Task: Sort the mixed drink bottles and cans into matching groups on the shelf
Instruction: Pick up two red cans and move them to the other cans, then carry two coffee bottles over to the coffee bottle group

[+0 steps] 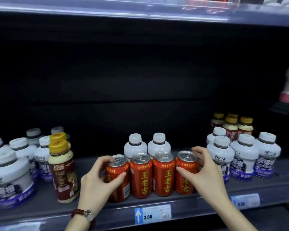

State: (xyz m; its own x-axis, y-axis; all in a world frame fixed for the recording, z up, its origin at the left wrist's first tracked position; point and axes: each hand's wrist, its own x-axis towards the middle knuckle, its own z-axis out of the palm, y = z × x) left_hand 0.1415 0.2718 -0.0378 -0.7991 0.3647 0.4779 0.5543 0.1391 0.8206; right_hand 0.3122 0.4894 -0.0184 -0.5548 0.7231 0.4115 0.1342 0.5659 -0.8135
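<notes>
Four red cans [153, 175] stood upright in a touching row at the front edge of the shelf [212, 195], silver tops up, yellow characters down their sides. Two white-capped bottles [147, 146] stood just behind them. More white bottles clustered at left [15, 162] and right [244, 154] (labels blurred), with brown, gold-capped bottles at left [63, 170] and back right [232, 125].

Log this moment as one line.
left hand grips end can | right hand grips other end can | four red cans in row
</notes>
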